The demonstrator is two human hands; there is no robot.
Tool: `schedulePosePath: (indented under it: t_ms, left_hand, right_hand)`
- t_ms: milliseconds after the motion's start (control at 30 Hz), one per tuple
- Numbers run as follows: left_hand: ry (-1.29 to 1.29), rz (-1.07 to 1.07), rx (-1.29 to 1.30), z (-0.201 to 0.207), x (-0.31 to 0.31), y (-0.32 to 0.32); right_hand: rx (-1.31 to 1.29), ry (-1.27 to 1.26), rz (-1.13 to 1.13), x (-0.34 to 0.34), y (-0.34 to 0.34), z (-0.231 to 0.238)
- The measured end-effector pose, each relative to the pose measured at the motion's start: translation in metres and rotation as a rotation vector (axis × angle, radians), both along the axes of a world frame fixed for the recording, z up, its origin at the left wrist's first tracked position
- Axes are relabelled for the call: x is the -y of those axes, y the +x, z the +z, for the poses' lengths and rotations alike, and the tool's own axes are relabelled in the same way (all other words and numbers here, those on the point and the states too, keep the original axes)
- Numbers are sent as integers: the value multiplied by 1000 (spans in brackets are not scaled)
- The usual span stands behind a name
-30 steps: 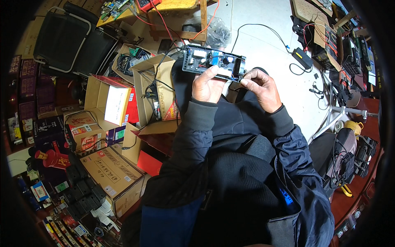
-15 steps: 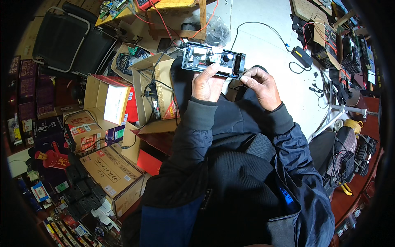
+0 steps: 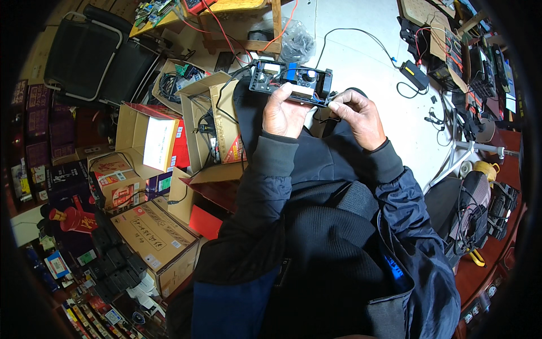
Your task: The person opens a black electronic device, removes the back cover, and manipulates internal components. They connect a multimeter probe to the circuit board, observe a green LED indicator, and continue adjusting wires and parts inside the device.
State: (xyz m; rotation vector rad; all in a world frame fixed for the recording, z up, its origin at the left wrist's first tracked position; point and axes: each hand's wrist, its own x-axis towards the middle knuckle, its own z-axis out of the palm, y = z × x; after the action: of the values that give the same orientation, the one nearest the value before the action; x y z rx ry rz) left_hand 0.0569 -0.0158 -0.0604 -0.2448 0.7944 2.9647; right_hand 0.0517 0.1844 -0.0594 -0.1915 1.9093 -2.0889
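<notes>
An open black power-supply case (image 3: 304, 89) with a circuit board and several components inside is held up above my lap. My left hand (image 3: 284, 116) grips its near side, thumb over the edge and fingers underneath. At the case's right end, my right hand (image 3: 361, 120) is closed in a pinch at the near corner, by a thin black wire (image 3: 323, 120). Its fingertips hide exactly what they hold. A black cable (image 3: 231, 79) runs from the left end of the case down toward the boxes.
Open cardboard boxes (image 3: 195, 127) with cables stand at my left, beside a black chair (image 3: 84, 56). A wooden bench (image 3: 237, 7) with circuit boards and red leads is ahead. A black adapter (image 3: 415, 75) lies on the pale floor (image 3: 361, 62); stacked equipment is at right.
The case has tilted slightly in my left hand, so more of its inside, including a blue part, shows. My right hand stays at its right end, hardly moved.
</notes>
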Motion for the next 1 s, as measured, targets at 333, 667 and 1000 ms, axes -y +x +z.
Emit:
schedulePosePath:
  t_ms: [333,667,1000]
  left_hand:
    - [-40,-7,58,1,-6,-4]
    - [-65,-9,42,-3,-4,-5]
    - [-47,-23,-13,-7,-2,-3]
  right_hand:
    - [33,-74,-37,3,-1,-2]
    - [81,-203,-35,2,-3,-5]
    - [59,-47,-19,1,-2,-2]
